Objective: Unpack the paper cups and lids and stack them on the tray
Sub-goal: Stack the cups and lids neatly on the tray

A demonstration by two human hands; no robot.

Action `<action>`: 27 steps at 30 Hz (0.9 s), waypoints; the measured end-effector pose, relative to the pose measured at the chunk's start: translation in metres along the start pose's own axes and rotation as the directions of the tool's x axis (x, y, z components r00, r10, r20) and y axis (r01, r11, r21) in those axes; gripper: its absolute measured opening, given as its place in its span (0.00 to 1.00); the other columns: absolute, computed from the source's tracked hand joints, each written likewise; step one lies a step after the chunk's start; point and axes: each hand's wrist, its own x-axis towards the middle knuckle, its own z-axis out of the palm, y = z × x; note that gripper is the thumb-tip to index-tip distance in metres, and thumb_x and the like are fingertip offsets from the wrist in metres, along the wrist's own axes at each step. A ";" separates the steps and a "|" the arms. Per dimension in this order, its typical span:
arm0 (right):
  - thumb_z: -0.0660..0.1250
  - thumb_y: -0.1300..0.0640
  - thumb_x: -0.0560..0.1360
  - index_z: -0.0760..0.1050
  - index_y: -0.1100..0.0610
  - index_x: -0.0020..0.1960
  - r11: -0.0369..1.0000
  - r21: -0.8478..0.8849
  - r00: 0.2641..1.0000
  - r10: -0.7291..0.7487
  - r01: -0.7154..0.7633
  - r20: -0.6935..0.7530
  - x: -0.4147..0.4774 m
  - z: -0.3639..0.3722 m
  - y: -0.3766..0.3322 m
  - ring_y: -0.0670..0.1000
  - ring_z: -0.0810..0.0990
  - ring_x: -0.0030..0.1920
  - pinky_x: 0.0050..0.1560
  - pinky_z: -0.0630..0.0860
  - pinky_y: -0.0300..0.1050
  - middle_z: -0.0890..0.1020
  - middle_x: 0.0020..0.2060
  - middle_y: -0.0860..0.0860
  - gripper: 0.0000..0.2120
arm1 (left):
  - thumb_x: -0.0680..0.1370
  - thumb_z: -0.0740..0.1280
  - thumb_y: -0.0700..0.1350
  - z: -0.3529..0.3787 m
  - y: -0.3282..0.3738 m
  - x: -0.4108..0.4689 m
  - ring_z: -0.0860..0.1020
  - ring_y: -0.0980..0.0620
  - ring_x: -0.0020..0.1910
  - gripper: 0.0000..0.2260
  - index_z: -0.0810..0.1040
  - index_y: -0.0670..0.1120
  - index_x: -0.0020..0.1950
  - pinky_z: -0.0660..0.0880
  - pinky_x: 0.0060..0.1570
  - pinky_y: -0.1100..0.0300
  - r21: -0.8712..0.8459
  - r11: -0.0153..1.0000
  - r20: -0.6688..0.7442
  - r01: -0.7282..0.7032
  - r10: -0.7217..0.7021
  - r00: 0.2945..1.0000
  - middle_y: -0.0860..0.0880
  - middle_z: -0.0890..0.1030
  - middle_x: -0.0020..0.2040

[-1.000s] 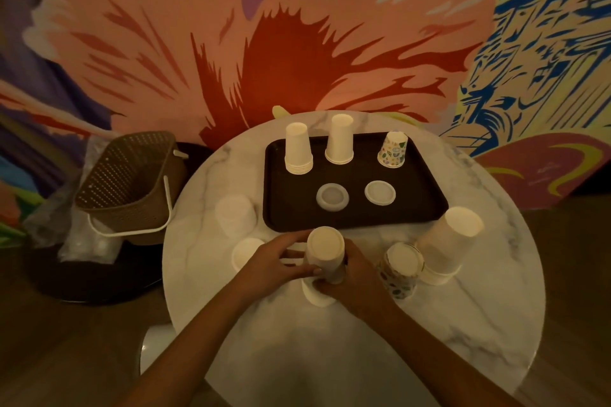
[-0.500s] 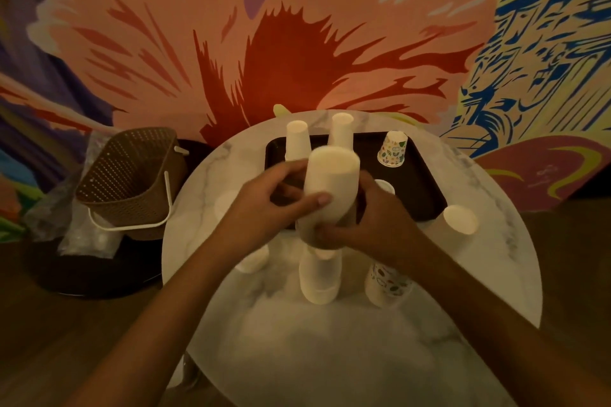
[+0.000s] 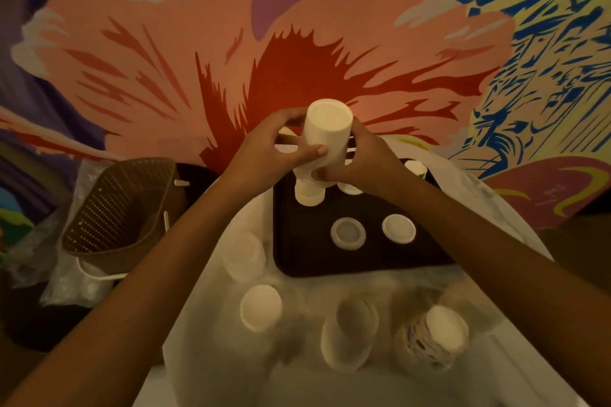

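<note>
Both hands hold an upside-down stack of white paper cups (image 3: 327, 135) above the far left of the dark tray (image 3: 297, 248). My left hand (image 3: 267, 155) grips its left side and my right hand (image 3: 367, 158) its right side. Directly beneath sits another white cup stack (image 3: 309, 195) on the tray, partly hidden. Two round lids, a translucent lid (image 3: 347, 233) and a white lid (image 3: 398, 228), lie on the tray's middle. A patterned cup (image 3: 416, 168) peeks out behind my right wrist.
On the marble table (image 3: 231, 373) near me stand a white cup stack (image 3: 347, 337), a patterned cup stack (image 3: 433, 337), a lid stack (image 3: 261, 307) and a clear lid stack (image 3: 243, 256). A brown woven basket (image 3: 115, 208) sits off the table's left.
Both hands lifted the white cup stack off the near table and carried it forward over the tray's far left. The view has tilted and shifted closer.
</note>
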 end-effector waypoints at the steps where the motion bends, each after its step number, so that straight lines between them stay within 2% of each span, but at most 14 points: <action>1: 0.74 0.60 0.67 0.58 0.55 0.71 1.000 -0.008 1.000 0.009 -0.009 -0.006 0.014 0.003 0.006 0.47 0.69 0.59 0.53 0.70 0.39 0.71 0.63 0.50 0.39 | 0.72 0.70 0.51 0.000 -0.009 0.011 0.72 0.62 0.52 0.27 0.66 0.52 0.69 0.69 0.48 0.70 -0.004 1.000 0.003 0.008 -0.008 1.000 0.57 0.70 0.63; 4: 0.75 0.61 0.66 0.58 0.55 0.71 0.998 -0.011 0.998 0.061 -0.061 -0.026 0.052 0.015 0.028 0.52 0.69 0.65 0.60 0.69 0.45 0.70 0.66 0.52 0.39 | 0.72 0.71 0.48 0.005 -0.039 0.042 0.70 0.57 0.59 0.28 0.66 0.49 0.69 0.69 0.54 0.64 -0.027 0.999 0.011 0.033 -0.032 0.999 0.51 0.70 0.68; 7: 0.75 0.62 0.66 0.57 0.58 0.71 0.994 -0.039 0.994 0.099 -0.101 -0.041 0.082 0.031 0.051 0.55 0.69 0.66 0.64 0.69 0.48 0.70 0.66 0.55 0.40 | 0.72 0.71 0.46 0.014 -0.071 0.066 0.70 0.52 0.64 0.28 0.66 0.47 0.70 0.68 0.57 0.62 -0.049 0.996 0.026 0.070 -0.069 0.997 0.49 0.70 0.68; 11: 0.75 0.63 0.66 0.58 0.61 0.71 0.986 -0.081 0.987 0.136 -0.143 -0.087 0.110 0.052 0.082 0.56 0.69 0.66 0.65 0.68 0.48 0.70 0.67 0.58 0.39 | 0.72 0.70 0.45 0.032 -0.112 0.088 0.69 0.49 0.67 0.28 0.65 0.45 0.70 0.67 0.60 0.60 -0.058 0.990 0.034 0.129 -0.127 0.991 0.47 0.69 0.70; 15: 0.75 0.61 0.66 0.59 0.61 0.70 0.965 -0.153 0.976 0.202 -0.213 -0.087 0.127 0.072 0.119 0.55 0.70 0.66 0.62 0.66 0.41 0.71 0.66 0.57 0.38 | 0.72 0.71 0.44 0.055 -0.146 0.101 0.70 0.48 0.67 0.27 0.67 0.45 0.69 0.68 0.66 0.53 -0.062 0.973 0.049 0.224 -0.221 0.974 0.46 0.71 0.68; 17: 0.75 0.60 0.65 0.59 0.61 0.70 0.945 -0.180 0.962 0.268 -0.272 -0.045 0.130 0.082 0.135 0.54 0.70 0.66 0.62 0.65 0.40 0.70 0.66 0.55 0.39 | 0.73 0.70 0.45 0.068 -0.161 0.102 0.70 0.47 0.67 0.25 0.67 0.46 0.69 0.66 0.66 0.56 -0.010 0.963 0.043 0.271 -0.270 0.962 0.46 0.72 0.68; 20: 0.76 0.61 0.65 0.56 0.59 0.71 0.923 -0.168 0.935 0.355 -0.347 0.018 0.129 0.092 0.156 0.54 0.68 0.67 0.64 0.66 0.44 0.69 0.67 0.55 0.42 | 0.74 0.69 0.46 0.085 -0.178 0.098 0.70 0.49 0.66 0.24 0.68 0.45 0.69 0.62 0.58 0.68 0.023 0.948 0.047 0.317 -0.318 0.947 0.46 0.72 0.67; 22: 0.75 0.61 0.65 0.55 0.60 0.71 0.915 -0.138 0.922 0.387 -0.379 0.036 0.124 0.096 0.163 0.55 0.69 0.67 0.63 0.67 0.44 0.69 0.67 0.56 0.41 | 0.74 0.69 0.46 0.091 -0.186 0.093 0.71 0.48 0.66 0.24 0.68 0.44 0.69 0.62 0.56 0.69 0.029 0.940 0.062 0.340 -0.341 0.938 0.46 0.73 0.67; 26: 0.75 0.62 0.66 0.57 0.61 0.71 0.900 -0.129 0.904 0.425 -0.416 0.048 0.112 0.094 0.164 0.57 0.69 0.68 0.65 0.67 0.49 0.68 0.68 0.57 0.40 | 0.76 0.67 0.46 0.086 -0.187 0.080 0.71 0.46 0.66 0.25 0.64 0.43 0.71 0.67 0.67 0.56 0.019 0.926 0.176 0.377 -0.374 0.910 0.43 0.71 0.68; 27: 0.74 0.62 0.66 0.56 0.61 0.72 0.898 -0.117 0.901 0.432 -0.425 0.045 0.108 0.091 0.161 0.57 0.68 0.68 0.66 0.67 0.50 0.68 0.69 0.57 0.40 | 0.76 0.67 0.46 0.083 -0.183 0.076 0.70 0.45 0.66 0.26 0.63 0.43 0.72 0.67 0.67 0.54 0.017 0.928 0.194 0.373 -0.369 0.909 0.43 0.70 0.69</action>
